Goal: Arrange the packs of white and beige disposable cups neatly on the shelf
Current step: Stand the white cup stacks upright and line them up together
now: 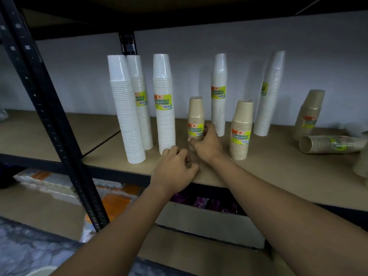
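Observation:
Tall white cup packs stand upright on the brown shelf (268,156): one at the front left (127,116), one behind it (141,108), a third (164,104), a fourth (219,96) further back, and a fifth (268,92) leaning on the wall. A short beige pack (196,116) stands mid-shelf with my right hand (207,144) wrapped around its lower part. Another beige pack (241,130) stands to its right. My left hand (175,168) rests curled near the shelf's front edge, holding nothing.
At the far right one beige pack (308,114) leans upright and another (330,144) lies on its side. A black upright post (49,120) stands at the left. Boxes and orange-and-white packages lie on the lower level (111,202).

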Demonstrator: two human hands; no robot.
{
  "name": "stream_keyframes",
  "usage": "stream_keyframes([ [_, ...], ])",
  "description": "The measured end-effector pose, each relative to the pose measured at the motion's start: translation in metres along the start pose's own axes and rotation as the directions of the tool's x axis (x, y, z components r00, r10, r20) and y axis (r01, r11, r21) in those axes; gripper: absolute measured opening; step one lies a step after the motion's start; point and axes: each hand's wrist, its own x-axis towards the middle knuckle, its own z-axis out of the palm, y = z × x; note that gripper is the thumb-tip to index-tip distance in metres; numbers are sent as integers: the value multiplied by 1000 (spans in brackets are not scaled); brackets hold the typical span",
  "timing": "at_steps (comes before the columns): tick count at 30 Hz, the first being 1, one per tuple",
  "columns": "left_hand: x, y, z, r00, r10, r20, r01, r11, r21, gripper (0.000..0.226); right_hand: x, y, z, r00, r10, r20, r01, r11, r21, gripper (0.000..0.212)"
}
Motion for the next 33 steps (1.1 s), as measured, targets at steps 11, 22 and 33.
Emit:
stream_keyframes([
  [11,-6,11,-8,998,-23,64,19,998,57,28,-50,-9,-42,996,-81,-26,81,997,-2,58],
  [22,-28,92,-4,999,48,16,-48,998,-36,24,-119,-15,-152,985,-117,-124,116,993,-12,54],
  [33,-18,176,31,985,157,64,-142,971,-194,19,-122,25,-240,959,-3,-282,-25,995,-97,51],
])
